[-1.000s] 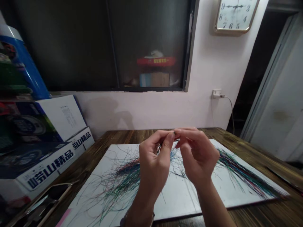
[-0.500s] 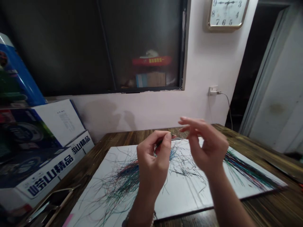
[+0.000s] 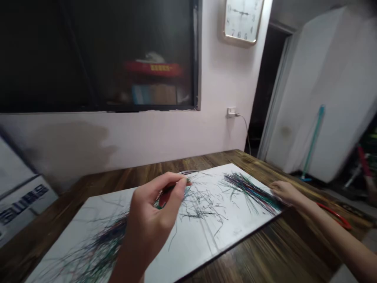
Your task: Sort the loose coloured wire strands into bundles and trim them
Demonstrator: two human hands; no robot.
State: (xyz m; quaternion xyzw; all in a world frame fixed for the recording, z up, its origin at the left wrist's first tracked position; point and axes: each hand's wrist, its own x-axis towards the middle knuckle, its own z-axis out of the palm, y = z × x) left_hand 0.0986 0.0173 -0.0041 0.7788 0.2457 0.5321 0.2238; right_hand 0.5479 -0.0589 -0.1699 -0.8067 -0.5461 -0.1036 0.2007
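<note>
A thin dark wire point(image 3: 186, 181) is pinched between the fingers of the left hand point(image 3: 153, 208), lower centre. The long diagonal sheaf of multicoloured thin wires point(image 3: 253, 192) lies nearer the right hand point(image 3: 284, 192), which rests on its end; any grip cannot be told.

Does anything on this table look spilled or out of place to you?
Yes. Thin coloured wires lie scattered and tangled across the middle of the white board, apart from the straighter bundle by the right hand. They look spilled because they point every way, with no order.
</note>
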